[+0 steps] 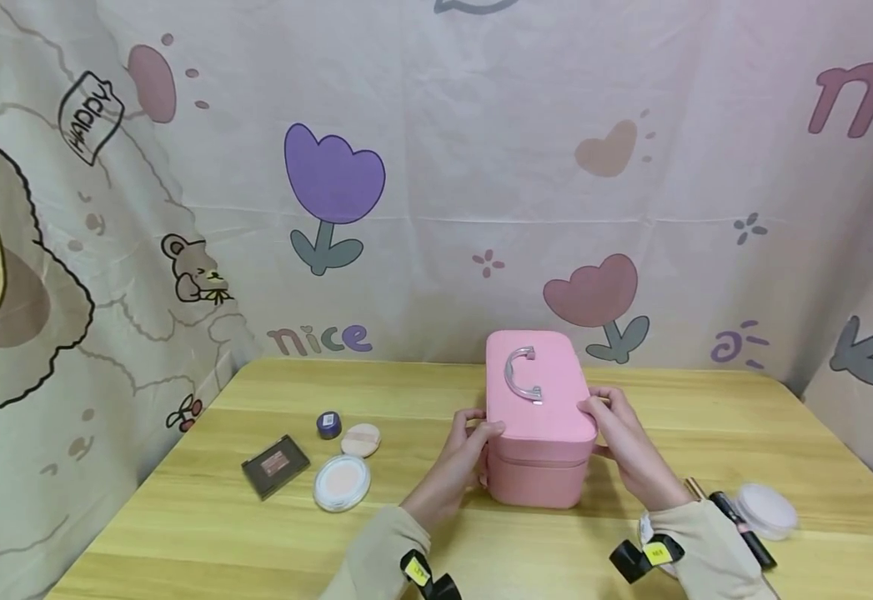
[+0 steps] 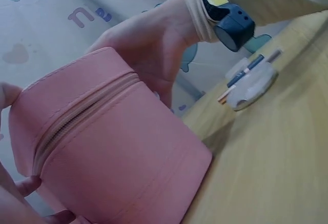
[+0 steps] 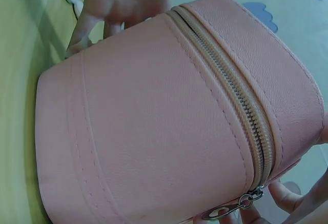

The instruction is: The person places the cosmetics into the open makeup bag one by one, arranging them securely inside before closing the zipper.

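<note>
A pink zippered makeup case (image 1: 537,483) stands upright on the table with its lid down. A curved silver handle (image 1: 514,375) is fixed to the lid. Along its left side, my left hand (image 1: 451,458) grips the case, thumb at the lid's edge. My right hand (image 1: 627,454) holds the opposite side, its thumb on the lid's edge as well. In the right wrist view a metal zipper pull (image 3: 230,208) hangs close to the right hand's fingers. The zipper (image 3: 230,90) runs round below the lid, its teeth meshed along the stretch that shows.
Left on the wooden table (image 1: 203,533) lie a dark palette (image 1: 276,467), a small purple jar (image 1: 328,425), a powder puff (image 1: 361,440) and a round compact (image 1: 342,483). At right, a dark cosmetic tube (image 1: 744,529) lies beside a round translucent container (image 1: 766,511). A printed curtain (image 1: 436,167) hangs behind.
</note>
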Action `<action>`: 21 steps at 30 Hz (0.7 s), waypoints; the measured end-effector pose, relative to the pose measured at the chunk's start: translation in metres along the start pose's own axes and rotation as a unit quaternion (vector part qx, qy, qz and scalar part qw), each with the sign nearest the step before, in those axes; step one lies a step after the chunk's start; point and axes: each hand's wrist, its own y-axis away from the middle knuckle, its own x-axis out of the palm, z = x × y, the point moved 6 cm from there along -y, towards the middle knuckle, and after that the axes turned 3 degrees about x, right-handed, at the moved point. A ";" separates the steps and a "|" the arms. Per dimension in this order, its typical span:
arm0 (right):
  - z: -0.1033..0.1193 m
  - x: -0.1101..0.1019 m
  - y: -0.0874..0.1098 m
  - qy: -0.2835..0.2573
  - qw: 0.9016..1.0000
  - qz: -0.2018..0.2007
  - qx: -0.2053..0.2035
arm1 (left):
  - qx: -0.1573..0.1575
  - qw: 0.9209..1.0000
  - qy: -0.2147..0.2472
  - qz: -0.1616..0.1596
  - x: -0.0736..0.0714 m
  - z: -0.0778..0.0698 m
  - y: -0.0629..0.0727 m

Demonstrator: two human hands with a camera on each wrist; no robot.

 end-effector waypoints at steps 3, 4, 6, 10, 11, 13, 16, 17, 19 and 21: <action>0.000 0.005 0.003 0.000 1.000 0.005 0.002 | 0.008 1.000 0.002 -0.013 -0.003 0.000 0.006; 0.000 0.007 0.005 -0.001 1.000 0.007 0.003 | 0.011 1.000 0.001 -0.019 -0.003 -0.001 0.008; 0.000 0.011 0.008 0.000 1.000 0.010 0.002 | 0.016 0.999 -0.004 -0.027 -0.005 -0.001 0.014; 0.003 0.015 0.014 0.009 1.000 0.016 -0.005 | 0.027 0.999 -0.013 -0.034 -0.007 -0.004 0.022; 0.003 0.017 0.015 0.013 1.000 0.017 -0.006 | 0.028 0.999 -0.015 -0.034 -0.007 -0.005 0.024; 0.004 0.020 0.017 0.018 1.000 0.017 -0.009 | 0.029 0.999 -0.016 -0.033 -0.009 -0.006 0.027; 0.004 0.023 0.020 0.021 1.000 0.018 -0.010 | 0.027 0.999 -0.019 -0.029 -0.011 -0.007 0.032; 0.004 0.024 0.020 0.020 1.000 0.018 -0.009 | 0.026 0.999 -0.020 -0.026 -0.012 -0.007 0.033; 0.004 0.026 0.021 0.018 1.000 0.017 -0.009 | 0.022 0.999 -0.022 -0.022 -0.014 -0.007 0.034; 0.004 0.027 0.022 0.018 1.000 0.015 -0.009 | 0.018 0.999 -0.024 -0.016 -0.016 -0.008 0.034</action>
